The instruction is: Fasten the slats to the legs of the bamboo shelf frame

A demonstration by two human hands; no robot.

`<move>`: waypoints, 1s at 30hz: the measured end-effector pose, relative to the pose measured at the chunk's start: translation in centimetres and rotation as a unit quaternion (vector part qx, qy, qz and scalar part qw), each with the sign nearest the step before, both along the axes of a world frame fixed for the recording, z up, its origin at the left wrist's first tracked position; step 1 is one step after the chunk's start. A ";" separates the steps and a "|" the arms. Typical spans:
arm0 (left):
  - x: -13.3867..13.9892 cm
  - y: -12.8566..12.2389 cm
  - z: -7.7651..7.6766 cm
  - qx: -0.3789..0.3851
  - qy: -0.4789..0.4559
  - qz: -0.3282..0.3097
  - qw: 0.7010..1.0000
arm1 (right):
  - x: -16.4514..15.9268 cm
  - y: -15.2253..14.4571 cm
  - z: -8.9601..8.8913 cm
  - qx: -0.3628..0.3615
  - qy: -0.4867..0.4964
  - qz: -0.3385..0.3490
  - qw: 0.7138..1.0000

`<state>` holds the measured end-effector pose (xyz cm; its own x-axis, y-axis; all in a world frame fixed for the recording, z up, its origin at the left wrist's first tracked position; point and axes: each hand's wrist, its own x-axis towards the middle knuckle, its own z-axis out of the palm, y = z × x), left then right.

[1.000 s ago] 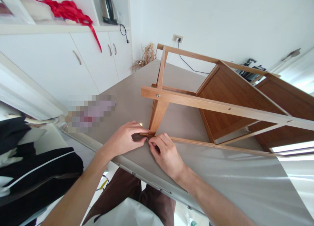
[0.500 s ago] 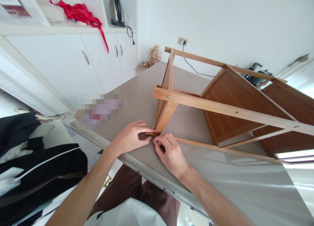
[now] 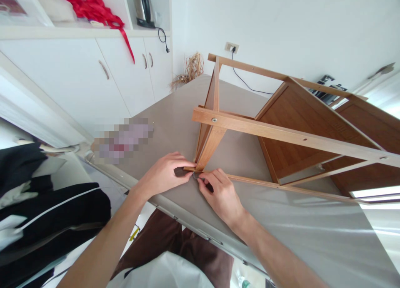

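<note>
A wooden shelf frame (image 3: 281,134) lies on its side on the grey table (image 3: 175,117). Its near corner, where a slanted leg meets a thin rail, rests close to the table's front edge. My left hand (image 3: 162,173) presses on the end of that rail from the left, fingers curled over it. My right hand (image 3: 218,194) pinches a small metal part (image 3: 195,175) against the same corner; I cannot tell whether it is a screw or a tool. Both hands touch the frame side by side.
White cabinets (image 3: 78,80) line the left wall, with red ribbon (image 3: 93,11) and an electric kettle (image 3: 142,7) on the shelf above. A wall socket (image 3: 231,46) with a cable sits behind the frame. Dark clothing (image 3: 40,213) lies at lower left.
Both hands stay at the frame's near corner; only the camera shifted slightly. The right fingers moved a little at the metal part.
</note>
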<state>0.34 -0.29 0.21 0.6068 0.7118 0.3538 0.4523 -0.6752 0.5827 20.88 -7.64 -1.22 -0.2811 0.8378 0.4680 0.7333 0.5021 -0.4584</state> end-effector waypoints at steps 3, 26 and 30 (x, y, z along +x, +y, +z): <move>0.0 0.1 -0.1 -0.002 -0.002 0.000 1.000 | 0.0 0.0 0.1 0.003 -0.024 -0.001 1.000; 0.2 0.0 0.0 0.010 0.001 0.010 1.000 | 0.2 0.0 0.0 -0.020 -0.017 0.028 0.999; 0.2 0.0 -0.1 0.013 -0.005 0.012 1.000 | 0.1 0.0 -0.1 -0.018 -0.011 0.027 0.999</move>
